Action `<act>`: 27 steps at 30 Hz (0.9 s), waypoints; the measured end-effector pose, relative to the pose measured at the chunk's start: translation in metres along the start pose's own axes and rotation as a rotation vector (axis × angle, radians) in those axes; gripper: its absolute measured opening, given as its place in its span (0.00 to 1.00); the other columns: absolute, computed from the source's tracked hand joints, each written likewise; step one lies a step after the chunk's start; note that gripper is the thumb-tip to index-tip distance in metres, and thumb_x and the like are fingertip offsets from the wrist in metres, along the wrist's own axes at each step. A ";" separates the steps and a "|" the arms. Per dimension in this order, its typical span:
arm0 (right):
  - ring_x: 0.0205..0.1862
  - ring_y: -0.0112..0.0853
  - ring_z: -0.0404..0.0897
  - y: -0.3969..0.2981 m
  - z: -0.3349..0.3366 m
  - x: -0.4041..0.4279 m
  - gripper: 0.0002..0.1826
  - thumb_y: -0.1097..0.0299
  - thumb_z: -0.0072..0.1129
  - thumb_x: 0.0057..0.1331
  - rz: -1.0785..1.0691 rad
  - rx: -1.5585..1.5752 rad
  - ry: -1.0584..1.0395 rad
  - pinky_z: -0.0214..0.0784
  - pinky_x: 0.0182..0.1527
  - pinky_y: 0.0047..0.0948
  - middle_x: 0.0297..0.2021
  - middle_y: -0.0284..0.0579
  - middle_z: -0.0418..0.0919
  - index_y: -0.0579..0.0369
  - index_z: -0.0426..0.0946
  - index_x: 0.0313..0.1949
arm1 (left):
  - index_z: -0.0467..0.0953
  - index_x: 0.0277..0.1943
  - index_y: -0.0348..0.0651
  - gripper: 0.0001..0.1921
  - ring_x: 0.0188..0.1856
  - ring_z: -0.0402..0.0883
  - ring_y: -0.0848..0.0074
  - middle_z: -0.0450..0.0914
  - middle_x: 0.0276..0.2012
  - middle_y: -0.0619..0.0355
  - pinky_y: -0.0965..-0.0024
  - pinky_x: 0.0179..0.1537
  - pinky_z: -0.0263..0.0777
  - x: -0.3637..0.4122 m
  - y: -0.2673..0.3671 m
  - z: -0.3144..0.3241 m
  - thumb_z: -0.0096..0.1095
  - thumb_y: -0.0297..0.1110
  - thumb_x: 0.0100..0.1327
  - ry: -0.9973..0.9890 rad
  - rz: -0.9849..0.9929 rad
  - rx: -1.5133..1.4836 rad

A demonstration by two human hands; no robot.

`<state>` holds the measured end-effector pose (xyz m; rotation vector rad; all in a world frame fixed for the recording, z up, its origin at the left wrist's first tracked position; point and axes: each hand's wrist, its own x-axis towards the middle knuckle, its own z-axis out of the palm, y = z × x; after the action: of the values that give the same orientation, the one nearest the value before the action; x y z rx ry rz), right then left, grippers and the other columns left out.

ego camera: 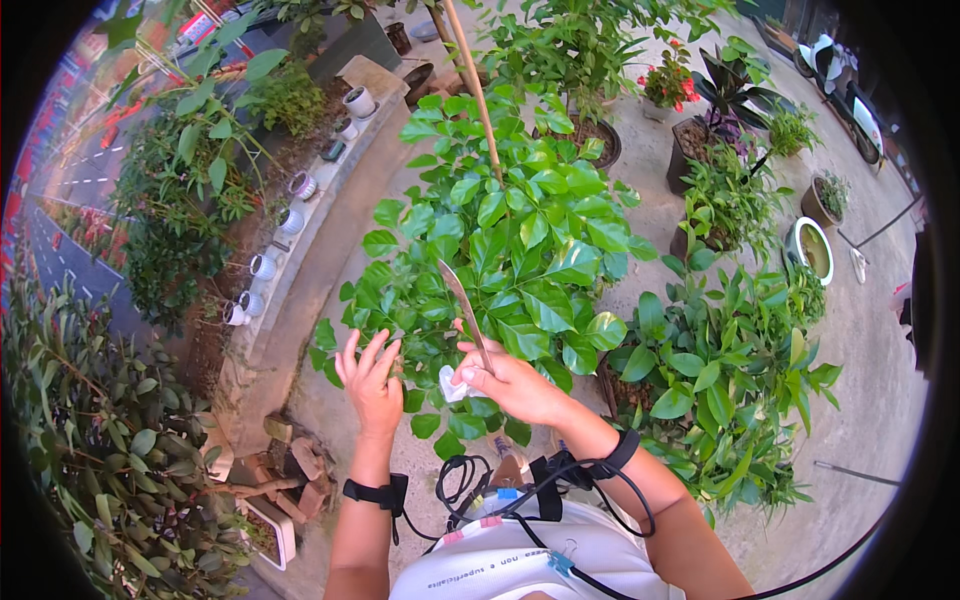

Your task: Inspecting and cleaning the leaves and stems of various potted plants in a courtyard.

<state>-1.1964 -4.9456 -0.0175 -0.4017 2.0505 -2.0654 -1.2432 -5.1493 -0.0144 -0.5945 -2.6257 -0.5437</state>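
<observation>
A bushy green-leaved plant (525, 247) fills the space in front of me. My right hand (514, 386) grips a knife (466, 311) with a long, curved, brownish blade, its tip pointing away from me over the leaves. A crumpled white tissue or cloth (451, 386) shows beside the thumb of that hand; the knife's handle is hidden in the grip. My left hand (371, 382) is at the plant's near left edge, fingers spread among the leaves. Nothing is visible in it, and whether its fingertips touch a leaf is unclear.
A wooden pole (476, 90) rises through the plant. Potted shrubs (712, 360) stand close on the right, near an oval basin (814, 251). On the left, a low concrete ledge (300, 240) carries several small white pots. Loose bricks (300, 480) and black cables (465, 487) are near me.
</observation>
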 end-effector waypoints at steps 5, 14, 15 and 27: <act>0.57 0.38 0.57 -0.003 -0.007 -0.010 0.14 0.60 0.39 0.64 0.072 0.030 -0.036 0.54 0.52 0.33 0.48 0.50 0.64 0.54 0.71 0.35 | 0.75 0.39 0.47 0.21 0.57 0.57 0.60 0.71 0.46 0.63 0.47 0.57 0.38 0.003 0.003 -0.001 0.47 0.19 0.39 -0.009 -0.002 -0.006; 0.45 0.38 0.69 -0.013 -0.026 -0.057 0.12 0.65 0.38 0.64 -0.051 -0.110 -0.161 0.60 0.46 0.30 0.44 0.49 0.69 0.58 0.69 0.35 | 0.76 0.38 0.48 0.20 0.57 0.56 0.60 0.71 0.46 0.64 0.46 0.57 0.38 0.005 0.009 -0.002 0.49 0.20 0.40 0.003 0.009 0.012; 0.45 0.38 0.69 -0.021 -0.030 -0.064 0.12 0.65 0.38 0.64 -0.053 -0.109 -0.162 0.60 0.46 0.30 0.44 0.49 0.69 0.58 0.69 0.35 | 0.76 0.38 0.48 0.18 0.57 0.56 0.60 0.71 0.46 0.64 0.45 0.56 0.38 0.005 0.010 -0.002 0.50 0.21 0.41 0.004 0.009 0.026; 0.34 0.24 0.68 -0.029 -0.058 -0.102 0.14 0.59 0.40 0.64 -0.187 0.168 0.495 0.59 0.39 0.22 0.30 0.38 0.71 0.57 0.68 0.31 | 0.74 0.40 0.46 0.14 0.57 0.57 0.61 0.70 0.47 0.63 0.44 0.55 0.38 0.005 0.029 -0.013 0.54 0.28 0.47 0.075 0.048 0.070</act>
<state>-1.1184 -4.8567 0.0064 -0.0535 2.1275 -2.6427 -1.2298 -5.1287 0.0070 -0.6019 -2.5414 -0.4488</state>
